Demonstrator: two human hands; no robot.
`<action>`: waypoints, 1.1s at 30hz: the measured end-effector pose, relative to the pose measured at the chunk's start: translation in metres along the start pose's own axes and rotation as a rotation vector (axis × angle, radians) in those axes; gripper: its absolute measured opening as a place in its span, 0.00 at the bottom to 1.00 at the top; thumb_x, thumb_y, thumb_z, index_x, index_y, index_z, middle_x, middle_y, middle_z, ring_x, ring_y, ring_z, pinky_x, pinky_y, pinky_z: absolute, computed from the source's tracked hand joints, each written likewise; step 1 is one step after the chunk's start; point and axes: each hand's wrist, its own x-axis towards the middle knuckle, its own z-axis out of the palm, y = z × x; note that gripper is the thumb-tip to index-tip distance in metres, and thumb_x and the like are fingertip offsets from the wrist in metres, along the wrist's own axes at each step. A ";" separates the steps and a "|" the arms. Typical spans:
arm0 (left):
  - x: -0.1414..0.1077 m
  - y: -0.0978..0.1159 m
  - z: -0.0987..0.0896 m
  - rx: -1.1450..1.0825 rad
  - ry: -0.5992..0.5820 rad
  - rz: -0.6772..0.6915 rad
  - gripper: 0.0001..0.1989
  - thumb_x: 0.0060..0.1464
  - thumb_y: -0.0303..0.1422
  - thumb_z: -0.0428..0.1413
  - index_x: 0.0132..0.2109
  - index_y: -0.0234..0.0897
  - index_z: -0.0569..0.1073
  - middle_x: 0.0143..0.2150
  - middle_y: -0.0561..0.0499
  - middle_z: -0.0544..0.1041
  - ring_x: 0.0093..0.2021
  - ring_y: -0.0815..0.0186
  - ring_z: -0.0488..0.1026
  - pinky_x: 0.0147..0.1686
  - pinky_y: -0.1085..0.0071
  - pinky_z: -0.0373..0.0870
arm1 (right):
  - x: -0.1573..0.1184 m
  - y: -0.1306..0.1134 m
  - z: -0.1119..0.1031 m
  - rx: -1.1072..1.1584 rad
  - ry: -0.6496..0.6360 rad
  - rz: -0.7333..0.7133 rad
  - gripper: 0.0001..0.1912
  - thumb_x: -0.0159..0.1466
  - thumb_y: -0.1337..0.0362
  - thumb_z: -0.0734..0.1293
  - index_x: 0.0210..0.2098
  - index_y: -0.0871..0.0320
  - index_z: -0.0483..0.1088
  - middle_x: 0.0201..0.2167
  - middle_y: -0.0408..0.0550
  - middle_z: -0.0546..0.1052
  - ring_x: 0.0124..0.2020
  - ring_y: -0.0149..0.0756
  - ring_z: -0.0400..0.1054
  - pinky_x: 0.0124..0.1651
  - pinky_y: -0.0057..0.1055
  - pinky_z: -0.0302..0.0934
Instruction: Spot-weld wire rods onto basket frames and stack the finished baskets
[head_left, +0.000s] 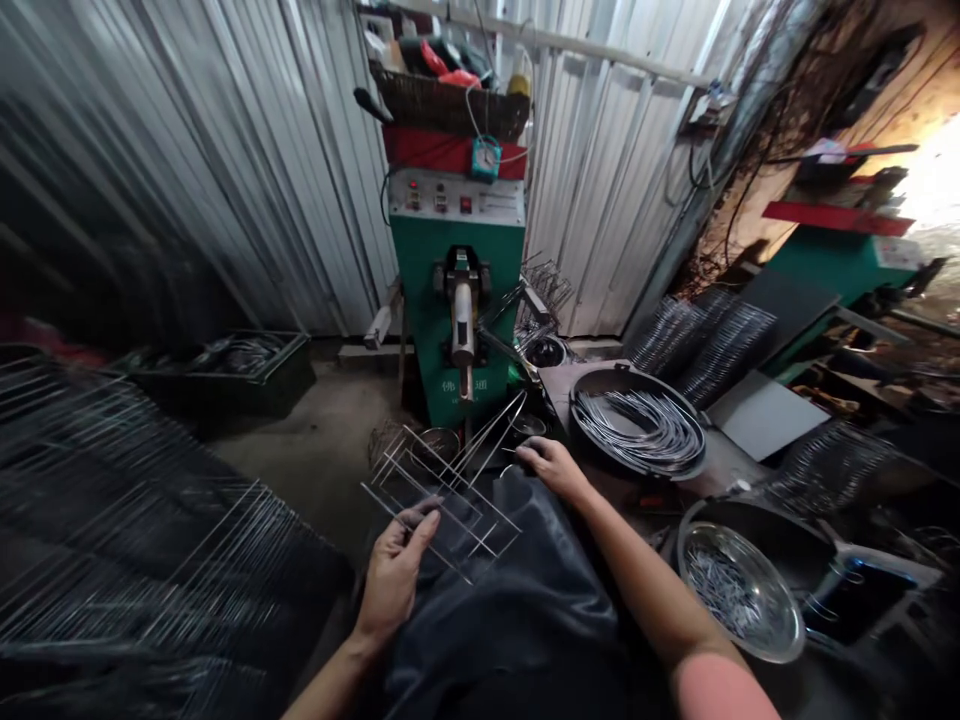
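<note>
A wire rack (462, 479), a small grid of thin metal rods with longer rods slanting up at its far end, is tilted above my lap. My left hand (397, 560) grips its near left side, thumb on top and fingers curled underneath. To the right of the rack, my right hand (553, 468) is closed in a pinch, apart from the grid. A thin curved wire (508, 470) shows by its fingertips; whether they hold it is unclear. Just beyond the rack stands a green machine (420, 260) with a metal tip (466, 383) pointing down. A dark apron (517, 600) covers my lap.
Many wire racks (210, 560) are stacked at the left, before a green bin (225, 390). On the right, a round tray (574, 408) holds curved wires (660, 440). Nearer is a metal bowl (789, 640) of small metal pieces (720, 590). Coiled wire bundles (727, 350) stand behind.
</note>
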 end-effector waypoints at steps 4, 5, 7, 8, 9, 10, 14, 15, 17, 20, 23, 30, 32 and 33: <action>0.017 -0.004 -0.001 -0.007 -0.026 -0.027 0.18 0.38 0.40 0.64 0.35 0.33 0.75 0.37 0.44 0.79 0.40 0.60 0.74 0.40 0.66 0.69 | 0.032 0.006 0.027 0.223 0.025 0.021 0.17 0.56 0.51 0.63 0.23 0.59 0.66 0.18 0.39 0.66 0.22 0.28 0.58 0.26 0.25 0.53; 0.022 -0.005 -0.001 -0.016 -0.019 -0.035 0.18 0.38 0.40 0.65 0.35 0.33 0.75 0.37 0.44 0.79 0.39 0.59 0.74 0.40 0.66 0.70 | 0.037 0.008 0.031 0.278 0.043 0.038 0.17 0.56 0.50 0.64 0.23 0.59 0.66 0.19 0.40 0.66 0.22 0.28 0.59 0.27 0.25 0.53; 0.031 -0.005 0.000 -0.029 -0.002 -0.055 0.19 0.37 0.41 0.65 0.36 0.33 0.75 0.36 0.45 0.79 0.39 0.59 0.75 0.39 0.66 0.70 | 0.046 0.011 0.039 0.382 0.084 0.072 0.18 0.56 0.49 0.64 0.23 0.58 0.66 0.19 0.40 0.67 0.22 0.28 0.60 0.27 0.25 0.54; 0.036 -0.005 0.000 -0.032 0.006 -0.066 0.19 0.36 0.41 0.65 0.36 0.33 0.75 0.36 0.45 0.79 0.38 0.59 0.75 0.39 0.66 0.70 | 0.050 0.013 0.042 0.424 0.107 0.084 0.18 0.56 0.49 0.64 0.23 0.58 0.66 0.19 0.40 0.67 0.22 0.28 0.60 0.27 0.25 0.54; 0.041 -0.006 0.000 -0.033 0.014 -0.077 0.20 0.36 0.40 0.65 0.36 0.33 0.75 0.35 0.45 0.79 0.38 0.59 0.75 0.39 0.66 0.70 | 0.054 0.014 0.045 0.454 0.129 0.090 0.19 0.56 0.48 0.64 0.23 0.58 0.66 0.19 0.40 0.67 0.22 0.28 0.60 0.27 0.25 0.54; 0.045 -0.006 0.000 -0.034 0.020 -0.086 0.20 0.35 0.40 0.65 0.36 0.33 0.75 0.35 0.45 0.79 0.38 0.59 0.75 0.39 0.66 0.70 | 0.058 0.015 0.047 0.472 0.148 0.094 0.19 0.55 0.48 0.65 0.22 0.58 0.66 0.19 0.40 0.67 0.22 0.28 0.60 0.27 0.25 0.55; 0.061 -0.011 -0.002 -0.032 0.038 -0.113 0.20 0.35 0.40 0.66 0.35 0.33 0.76 0.34 0.45 0.79 0.40 0.58 0.75 0.40 0.65 0.70 | 0.073 0.020 0.054 0.498 0.166 0.119 0.19 0.55 0.48 0.66 0.22 0.58 0.65 0.18 0.40 0.67 0.21 0.28 0.60 0.26 0.25 0.55; 0.065 -0.012 -0.003 -0.029 0.043 -0.120 0.19 0.35 0.40 0.66 0.35 0.33 0.76 0.34 0.45 0.79 0.40 0.58 0.75 0.41 0.65 0.70 | 0.077 0.021 0.056 0.510 0.158 0.128 0.18 0.54 0.49 0.66 0.22 0.58 0.65 0.17 0.40 0.67 0.21 0.28 0.60 0.26 0.25 0.55; 0.071 -0.014 -0.004 -0.022 0.050 -0.136 0.20 0.35 0.39 0.66 0.35 0.33 0.76 0.34 0.45 0.79 0.40 0.58 0.75 0.41 0.65 0.70 | 0.084 0.023 0.059 0.545 0.142 0.147 0.18 0.53 0.49 0.67 0.21 0.58 0.65 0.18 0.40 0.67 0.21 0.27 0.60 0.26 0.25 0.55; 0.078 -0.016 -0.006 -0.027 0.057 -0.172 0.20 0.34 0.39 0.66 0.36 0.33 0.76 0.33 0.46 0.79 0.39 0.59 0.75 0.41 0.66 0.69 | 0.094 0.028 0.066 0.612 0.119 0.195 0.18 0.52 0.50 0.68 0.22 0.59 0.65 0.18 0.39 0.66 0.21 0.26 0.60 0.26 0.25 0.56; 0.085 -0.016 -0.008 -0.040 0.057 -0.215 0.21 0.34 0.40 0.66 0.36 0.32 0.76 0.32 0.46 0.79 0.37 0.59 0.75 0.39 0.66 0.69 | 0.103 0.034 0.071 0.666 0.096 0.248 0.18 0.50 0.49 0.69 0.22 0.59 0.65 0.18 0.39 0.66 0.20 0.26 0.60 0.25 0.25 0.57; 0.098 -0.023 -0.009 -0.035 0.097 -0.213 0.21 0.34 0.40 0.66 0.36 0.33 0.76 0.33 0.46 0.79 0.38 0.59 0.75 0.41 0.65 0.69 | 0.117 0.041 0.076 0.672 0.093 0.302 0.19 0.48 0.50 0.70 0.22 0.59 0.64 0.18 0.39 0.66 0.19 0.25 0.60 0.23 0.24 0.56; 0.100 -0.026 -0.006 -0.042 0.126 -0.193 0.20 0.34 0.41 0.66 0.35 0.33 0.76 0.33 0.47 0.79 0.38 0.60 0.74 0.42 0.65 0.68 | 0.120 0.043 0.076 0.666 0.106 0.296 0.18 0.49 0.51 0.70 0.21 0.59 0.64 0.17 0.39 0.66 0.19 0.25 0.59 0.23 0.24 0.56; 0.101 -0.028 -0.005 -0.046 0.142 -0.180 0.20 0.34 0.41 0.66 0.35 0.33 0.76 0.33 0.47 0.79 0.39 0.60 0.74 0.43 0.65 0.68 | 0.121 0.043 0.077 0.661 0.117 0.283 0.17 0.50 0.52 0.69 0.21 0.59 0.64 0.17 0.39 0.66 0.19 0.25 0.59 0.23 0.24 0.56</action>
